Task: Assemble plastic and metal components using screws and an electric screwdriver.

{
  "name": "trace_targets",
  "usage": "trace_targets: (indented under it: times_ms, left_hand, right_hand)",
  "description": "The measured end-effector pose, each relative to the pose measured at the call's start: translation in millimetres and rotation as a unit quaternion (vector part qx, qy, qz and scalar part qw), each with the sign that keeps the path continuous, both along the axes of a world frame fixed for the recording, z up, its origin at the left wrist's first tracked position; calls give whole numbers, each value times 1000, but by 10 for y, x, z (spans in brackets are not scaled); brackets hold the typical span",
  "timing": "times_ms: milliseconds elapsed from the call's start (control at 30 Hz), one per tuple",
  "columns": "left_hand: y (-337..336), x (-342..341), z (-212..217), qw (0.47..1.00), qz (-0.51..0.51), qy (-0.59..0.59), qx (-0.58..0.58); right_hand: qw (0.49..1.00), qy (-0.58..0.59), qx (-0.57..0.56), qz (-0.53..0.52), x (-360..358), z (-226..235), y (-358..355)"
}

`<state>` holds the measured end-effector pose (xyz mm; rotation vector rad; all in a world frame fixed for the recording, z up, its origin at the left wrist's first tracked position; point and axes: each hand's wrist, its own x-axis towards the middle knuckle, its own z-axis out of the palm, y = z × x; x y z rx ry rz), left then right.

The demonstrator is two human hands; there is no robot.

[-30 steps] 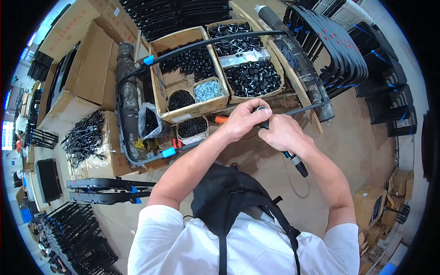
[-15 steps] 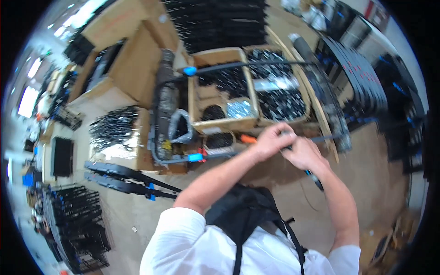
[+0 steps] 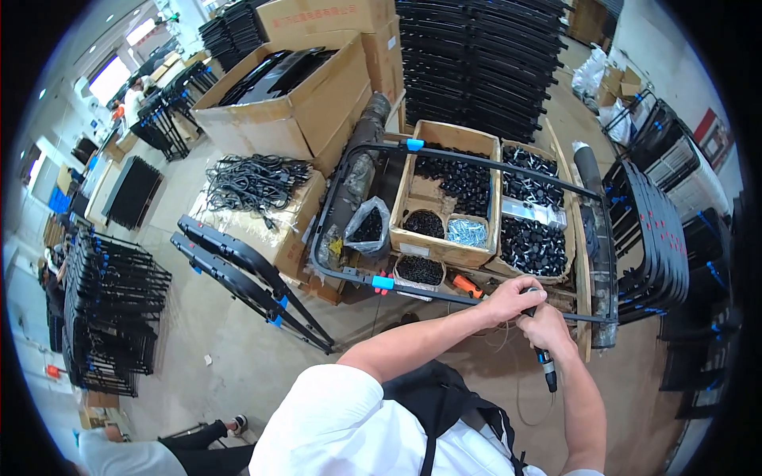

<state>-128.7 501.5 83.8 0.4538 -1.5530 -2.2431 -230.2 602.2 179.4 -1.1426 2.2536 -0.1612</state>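
Note:
A black tubular frame point(image 3: 476, 162) with blue tape bands lies across open boxes of parts. At its near bar point(image 3: 432, 293), my left hand point(image 3: 510, 298) curls around the upper end of a slim black corded driver tool point(image 3: 547, 371). My right hand point(image 3: 546, 330) grips the tool's body just below, touching the left hand. The tool's tip is hidden by my fingers. Its cable loops down to the floor.
Under the frame are cardboard boxes of small black parts point(image 3: 449, 189), a bag of parts point(image 3: 367, 226) and an orange-handled tool point(image 3: 468, 285). A cable pile point(image 3: 254, 179), folded black frames point(image 3: 246, 274) and frame stacks point(image 3: 659, 238) surround them. Another person crouches at the lower left point(image 3: 119, 454).
My view has swung, so the hands now sit lower and further right in the picture. Both hands stay together on the tool at the frame's near bar.

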Motion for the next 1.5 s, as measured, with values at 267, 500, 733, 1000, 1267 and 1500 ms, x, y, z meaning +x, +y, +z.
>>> trace_targets:
  times_ms: [267, 500, 733, 1000, 1267, 1500]
  left_hand:
    - [-18, 24, 129, 999, -10, -10, 44]
    - [-125, -93, 116, 1000, -17, 15, 7]
    - [-372, -112, 283, 996, -35, 17, -81]
    - [-1402, 370, 313, 965, 131, 107, -202]
    - [-2764, 1300, -651, 952, 119, -194, 203]
    - [-3686, 1362, -1130, 881, 300, -367, 0]
  right_hand:
    - [997, -81, 14, 11, -97, -62, -31]
    - [997, -72, -7, 7, -182, -146, -41]
    - [981, -133, -6, -139, -24, 69, -182]
    - [999, -6, 17, -49, 428, 580, -1188]
    - [947, 59, -124, 290, 975, -608, -2734]
    - [947, 77, -60, 307, 1064, -1463, -3889]
